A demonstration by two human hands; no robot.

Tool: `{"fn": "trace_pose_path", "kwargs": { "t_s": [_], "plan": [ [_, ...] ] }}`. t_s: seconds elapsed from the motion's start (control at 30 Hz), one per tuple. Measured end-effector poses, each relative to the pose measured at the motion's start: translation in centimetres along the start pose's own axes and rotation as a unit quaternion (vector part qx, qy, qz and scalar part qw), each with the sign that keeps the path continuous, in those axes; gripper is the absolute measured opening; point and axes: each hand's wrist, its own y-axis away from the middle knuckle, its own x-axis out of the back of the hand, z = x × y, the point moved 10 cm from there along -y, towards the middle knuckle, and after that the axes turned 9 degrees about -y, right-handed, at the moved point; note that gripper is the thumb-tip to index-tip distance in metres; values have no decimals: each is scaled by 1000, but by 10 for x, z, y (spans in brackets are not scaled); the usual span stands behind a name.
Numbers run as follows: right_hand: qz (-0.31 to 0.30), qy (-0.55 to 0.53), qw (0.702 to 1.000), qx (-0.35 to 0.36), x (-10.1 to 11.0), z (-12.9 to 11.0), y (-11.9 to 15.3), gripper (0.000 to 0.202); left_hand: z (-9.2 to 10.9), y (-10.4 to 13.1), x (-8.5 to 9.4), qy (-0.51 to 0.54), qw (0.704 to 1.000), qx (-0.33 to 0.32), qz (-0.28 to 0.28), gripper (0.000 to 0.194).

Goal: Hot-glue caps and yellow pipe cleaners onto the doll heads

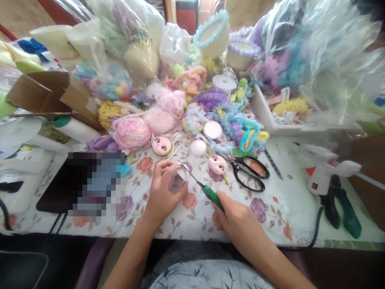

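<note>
Pinched in the fingers of my left hand [164, 188] is a small white round piece [182, 173]. My right hand [237, 214] is wrapped round a green-handled tool [213, 196] with a slim, pointed metal shaft. Its tip lies against or just over the top of the white piece; I cannot tell whether it has gone in. Just beyond my hands lie a white ball [198, 147], a doll face [217, 165] with large eyes and another doll face [162, 146]. Black-handled scissors [249, 172] rest to the right of the nearer face.
Pink yarn [131, 131] and fluffy trims pile up behind. A phone [60, 184], partly blurred, is on the left near a cardboard box [45, 94]. At right are a glue gun [325, 172], green-handled pliers [345, 210], a pencil [273, 162] and a white tray [267, 120].
</note>
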Motion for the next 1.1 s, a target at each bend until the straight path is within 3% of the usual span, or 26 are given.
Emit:
{"fn": "trace_pose_path", "kwargs": {
  "t_s": [0.37, 0.87, 1.1],
  "plan": [
    [-4, 38, 999, 15, -4, 3, -1, 12, -1, 2, -1, -10, 999, 26, 15, 37],
    [-88, 37, 995, -15, -17, 11, -5, 12, -6, 0, -1, 24, 998, 60, 16, 38],
    [-109, 71, 992, -6, -18, 1, -9, 11, -10, -1, -2, 40, 996, 82, 10, 39]
  ]
}}
